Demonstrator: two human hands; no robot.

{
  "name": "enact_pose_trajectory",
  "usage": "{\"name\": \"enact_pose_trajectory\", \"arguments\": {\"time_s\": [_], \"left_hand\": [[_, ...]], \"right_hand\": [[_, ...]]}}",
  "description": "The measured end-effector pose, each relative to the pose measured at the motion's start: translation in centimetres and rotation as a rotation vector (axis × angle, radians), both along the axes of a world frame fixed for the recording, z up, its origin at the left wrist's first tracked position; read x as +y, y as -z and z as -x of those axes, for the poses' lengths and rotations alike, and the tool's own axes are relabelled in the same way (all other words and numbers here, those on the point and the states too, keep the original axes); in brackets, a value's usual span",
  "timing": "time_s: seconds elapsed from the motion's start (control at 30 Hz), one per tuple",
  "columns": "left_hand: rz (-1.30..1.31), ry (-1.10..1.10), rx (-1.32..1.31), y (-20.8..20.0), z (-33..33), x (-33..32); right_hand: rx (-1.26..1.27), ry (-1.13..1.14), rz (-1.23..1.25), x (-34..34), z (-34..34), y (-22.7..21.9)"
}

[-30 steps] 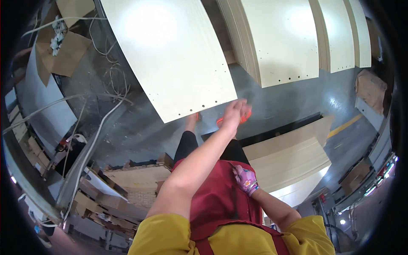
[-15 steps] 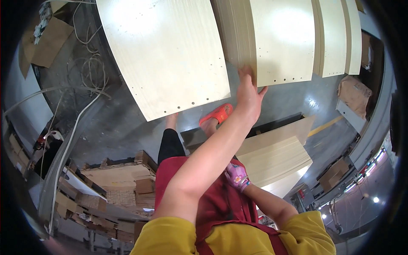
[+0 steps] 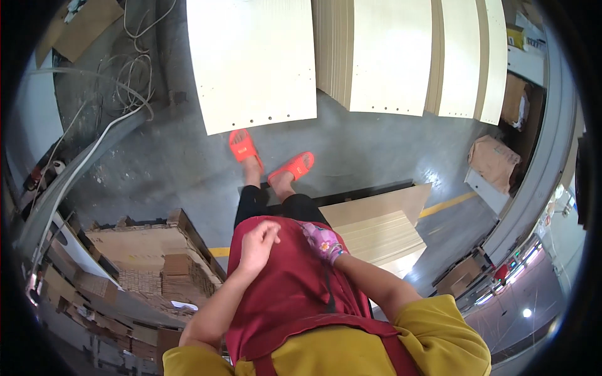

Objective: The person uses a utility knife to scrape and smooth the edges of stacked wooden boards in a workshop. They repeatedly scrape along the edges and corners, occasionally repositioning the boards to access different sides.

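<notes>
My bare left hand (image 3: 258,246) is over the front of my dark red apron (image 3: 276,294), its fingers curled in and nothing visible in them. Close beside it on the right is my right hand (image 3: 324,243), in a pink and purple flowered glove, against the apron; how far its fingers are bent is unclear. Beyond my feet stands a pale wooden panel stack (image 3: 254,62), its top sheet showing a row of small holes along the near edge. To its right is a second stack of pale panels (image 3: 392,59). Both hands are apart from these panels.
Right of my legs lies another pile of pale boards (image 3: 379,238). Flattened cardboard (image 3: 135,247) is piled at the left. Cables and a coiled hose (image 3: 135,78) lie on the floor at the far left. A brown paper-wrapped bundle (image 3: 495,161) is at the right.
My left hand has come away from the edge of the right panel stack and drawn back to my apron, its fingers now curled. My right hand has shifted slightly left in view.
</notes>
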State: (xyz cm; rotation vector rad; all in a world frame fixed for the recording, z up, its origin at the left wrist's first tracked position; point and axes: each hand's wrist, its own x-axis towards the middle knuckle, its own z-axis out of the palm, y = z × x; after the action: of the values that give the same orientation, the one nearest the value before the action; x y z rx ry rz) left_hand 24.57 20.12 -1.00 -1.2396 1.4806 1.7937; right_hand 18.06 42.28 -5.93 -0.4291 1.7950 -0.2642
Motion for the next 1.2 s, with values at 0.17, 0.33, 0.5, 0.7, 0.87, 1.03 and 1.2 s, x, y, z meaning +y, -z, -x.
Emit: {"name": "enact_pose_trajectory", "arguments": {"time_s": [0.17,0.33,0.5,0.7,0.87,1.03,1.2], "left_hand": [[-0.107,-0.056,0.000,0.1,-2.9,5.3],[0.006,-0.186,-0.018,-2.1,2.3,5.0],[-0.140,-0.586,-0.003,-3.0,3.1,5.5],[0.112,-0.487,-0.094,-2.8,5.2,6.9],[-0.095,-0.991,-0.056,1.1,9.9,13.1],[-0.113,-0.996,0.000,9.1,16.1,18.9],[0.066,-1.171,0.155,17.4,23.6,21.4]], "right_hand": [[-0.163,0.630,-0.139,-3.2,0.5,-2.9],[0.163,-0.042,0.061,-7.7,4.0,-8.5],[0.223,-0.320,0.242,-8.8,7.1,-10.7],[0.142,-0.709,0.285,-10.0,11.7,-10.1],[0.237,-0.869,0.553,-13.9,23.7,-11.9],[0.767,-1.012,0.752,-18.4,36.1,-6.9],[0.903,-1.309,0.838,-18.5,39.7,0.0]]}}
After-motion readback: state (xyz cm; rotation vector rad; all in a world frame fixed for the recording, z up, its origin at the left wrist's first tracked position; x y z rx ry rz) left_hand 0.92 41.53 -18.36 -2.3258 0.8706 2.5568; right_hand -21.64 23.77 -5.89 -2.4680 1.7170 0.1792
